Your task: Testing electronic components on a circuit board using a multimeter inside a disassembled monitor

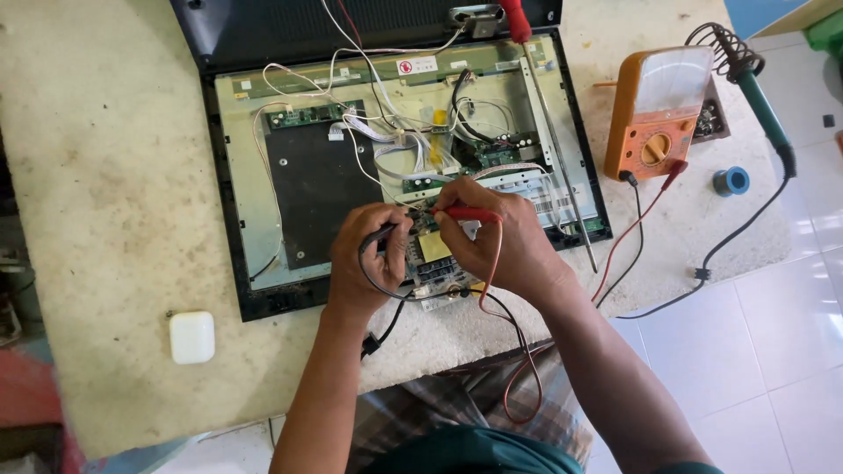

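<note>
At the far left of the pale, speckled stone worktop (pixel 114 175) lies one small white rounded plastic case (pixel 192 337), well apart from the rest. Next comes one opened flat-panel screen with a black frame (pixel 224 202), lying face down with its metal back exposed; three green circuit boards sit in it, joined by white ribbon cables and thin wires. Over its lower edge, the left hand (pixel 367 254) has its fingers (pixel 392 230) curled closed around one black test probe (pixel 379 235), whose tip points at the small green circuit board with a yellow label (pixel 434 250) lying just between the two hands. The right hand (pixel 496 239) pinches one red test probe (pixel 470 213) between thumb and closed fingers (pixel 463 197), the tip touching down on the same board near the left fingers. One black lead and one red lead loop down past the wrists. One red-handled screwdriver (pixel 540 96) lies across the screen's right side. Further right stands one orange analogue multimeter (pixel 660 114) with both leads plugged in, then one green-handled soldering iron in a coiled wire stand (pixel 746 79), and one small blue spool of solder (pixel 731 181).
</note>
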